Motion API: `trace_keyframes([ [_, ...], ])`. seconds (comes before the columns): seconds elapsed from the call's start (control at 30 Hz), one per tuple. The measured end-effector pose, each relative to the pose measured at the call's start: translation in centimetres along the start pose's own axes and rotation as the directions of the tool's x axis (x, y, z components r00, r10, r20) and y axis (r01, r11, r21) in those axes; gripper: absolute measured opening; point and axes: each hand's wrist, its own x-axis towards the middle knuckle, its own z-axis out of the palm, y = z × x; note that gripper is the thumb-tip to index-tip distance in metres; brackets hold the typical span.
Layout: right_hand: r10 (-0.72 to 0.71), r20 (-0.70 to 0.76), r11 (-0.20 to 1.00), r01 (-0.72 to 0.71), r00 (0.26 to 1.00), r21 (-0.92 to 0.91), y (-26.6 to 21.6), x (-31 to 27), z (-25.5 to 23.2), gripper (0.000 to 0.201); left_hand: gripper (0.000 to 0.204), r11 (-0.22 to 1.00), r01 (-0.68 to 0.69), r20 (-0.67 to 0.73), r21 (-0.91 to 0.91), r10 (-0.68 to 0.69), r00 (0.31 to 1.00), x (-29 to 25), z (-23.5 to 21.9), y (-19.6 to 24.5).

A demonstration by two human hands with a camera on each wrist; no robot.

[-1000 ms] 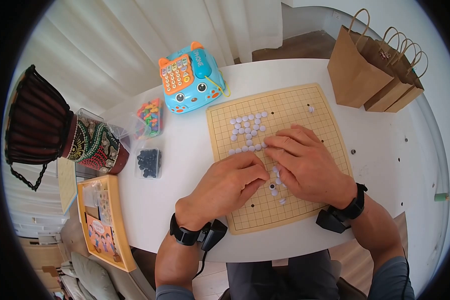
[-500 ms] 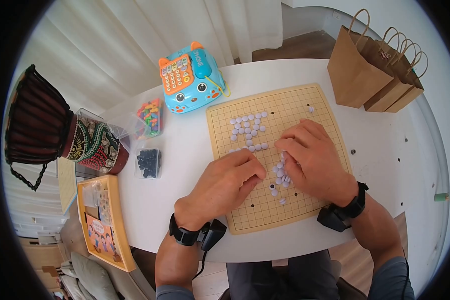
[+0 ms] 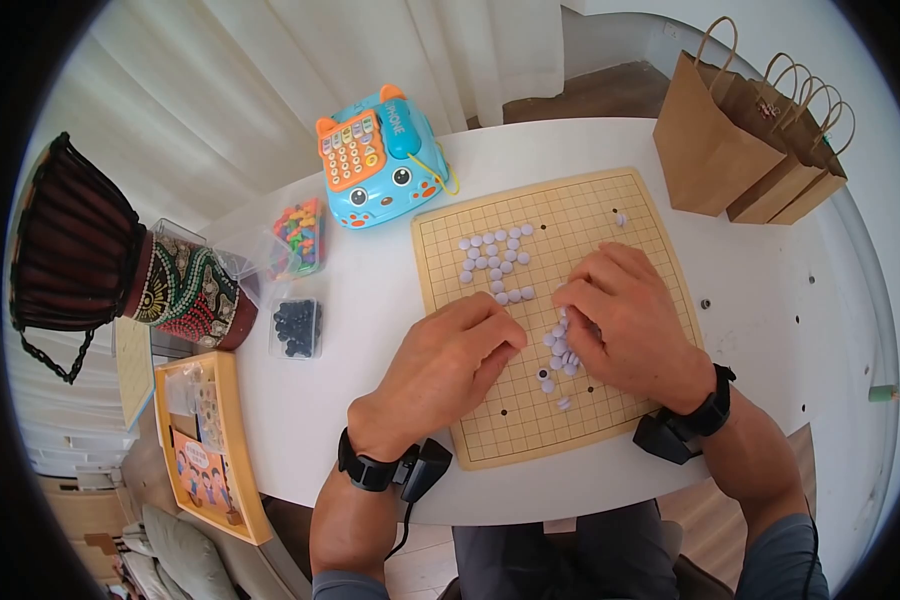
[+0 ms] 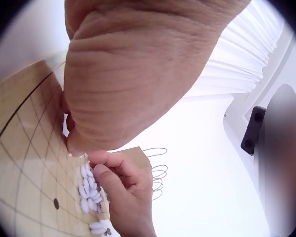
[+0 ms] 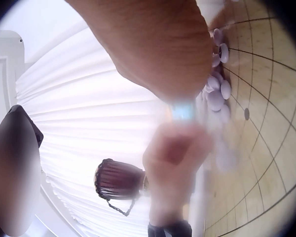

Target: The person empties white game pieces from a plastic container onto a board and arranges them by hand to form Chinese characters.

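Over the middle of the wooden grid board [image 3: 480, 440], the left hand [image 3: 435, 365] has bent fingers with thumb and index close together; whether they pinch a piece is hidden. The right hand [image 3: 635, 325] curls over the upper side of a heap of white pieces [image 3: 560, 352], its fingertips hidden. White pieces [image 3: 495, 262] form a pattern on the board's upper left, the lowest row partly under the left hand. In the left wrist view the right thumb and index [image 4: 121, 177] come together beside the heap [image 4: 89, 190].
A blue toy phone [image 3: 385, 185] stands behind the board. Left of it are a box of colourful pieces [image 3: 300, 230], a box of dark pieces [image 3: 296, 328], a drum [image 3: 185, 290] and a wooden tray [image 3: 245, 480]. Paper bags [image 3: 710, 140] stand at the back right.
The right hand has moved right, away from the pattern's lowest row, uncovering more of the heap. Slightly up and left, the left hand covers more of that row's left end.
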Motion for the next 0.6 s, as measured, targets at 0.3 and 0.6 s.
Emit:
trace_keyframes([
  [0.3,0.015,0.017,1.000,-0.015,1.000,-0.016,0.16,-0.13,0.08,0.022,0.018,0.999,0.028,-0.031,0.020,-0.028,0.999,-0.02,-0.08,0.05],
  [0.6,-0.001,0.044,1.000,0.002,0.999,-0.014,-0.37,-0.02,0.15,0.026,0.018,0.999,0.034,-0.030,0.026,-0.033,0.999,-0.04,-0.01,-0.02],
])
